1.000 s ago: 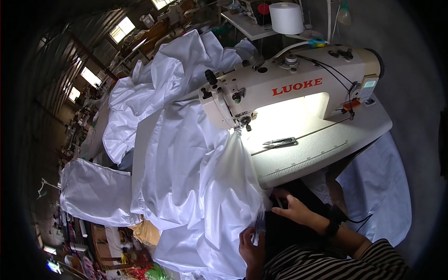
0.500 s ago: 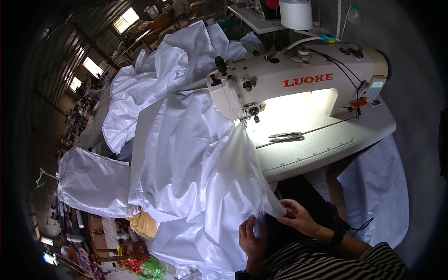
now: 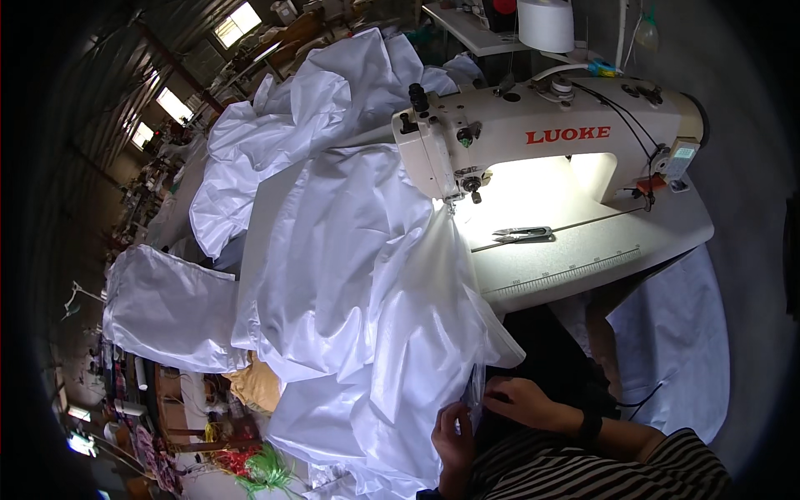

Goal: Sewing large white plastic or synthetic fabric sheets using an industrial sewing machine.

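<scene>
A large sheet of white fabric (image 3: pixel 333 250) drapes from the sewing machine (image 3: pixel 567 125) over the table's front edge. Its seam side runs up under the presser foot (image 3: pixel 451 205). By the lower right of the cloth, my left hand (image 3: pixel 454 437) has its fingers curled round the fabric's edge. Close beside it, my right hand (image 3: pixel 529 404) has bent fingers pointing left at a thin, sheer-looking strip of the edge (image 3: pixel 477 385); what the fingertips pinch is hidden. Above the right hand, a corner of the cloth (image 3: pixel 507 348) hangs loose.
Thread snips (image 3: pixel 523 234) lie on the lit machine bed (image 3: pixel 575 275). More white cloth (image 3: pixel 292 117) is heaped behind, and another white piece (image 3: pixel 171 312) hangs at the left. White cloth (image 3: pixel 675 342) also hangs at the right. A thread cone (image 3: pixel 546 25) stands at the back.
My right hand has let go of the fabric's corner and moved down and slightly left, close to my left hand. The corner now hangs free. The whole view has shifted slightly.
</scene>
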Motion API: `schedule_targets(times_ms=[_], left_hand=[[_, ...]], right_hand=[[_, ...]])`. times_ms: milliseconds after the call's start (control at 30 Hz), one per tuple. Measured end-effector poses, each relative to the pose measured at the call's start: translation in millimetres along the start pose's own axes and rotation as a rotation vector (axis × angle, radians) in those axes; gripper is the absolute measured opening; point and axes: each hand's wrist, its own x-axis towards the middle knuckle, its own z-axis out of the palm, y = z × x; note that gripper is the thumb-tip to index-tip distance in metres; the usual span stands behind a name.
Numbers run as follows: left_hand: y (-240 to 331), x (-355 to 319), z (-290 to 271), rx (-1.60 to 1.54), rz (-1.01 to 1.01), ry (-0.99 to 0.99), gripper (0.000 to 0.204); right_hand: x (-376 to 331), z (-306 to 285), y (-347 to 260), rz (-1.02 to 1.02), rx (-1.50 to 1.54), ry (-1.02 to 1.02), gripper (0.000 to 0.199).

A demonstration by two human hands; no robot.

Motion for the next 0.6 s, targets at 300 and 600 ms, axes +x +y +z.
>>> schedule_targets(times_ms=[300, 600], left_hand=[[-43, 40, 30, 0.316, 0.059, 0.21, 0.032], [25, 15, -44, 0.184, 0.256, 0.033, 0.015]], right_hand=[[-23, 6, 2, 0.022, 0.506, -0.107, 0.015], [-37, -14, -42, -0.155, 0.169, -0.031, 0.014]])
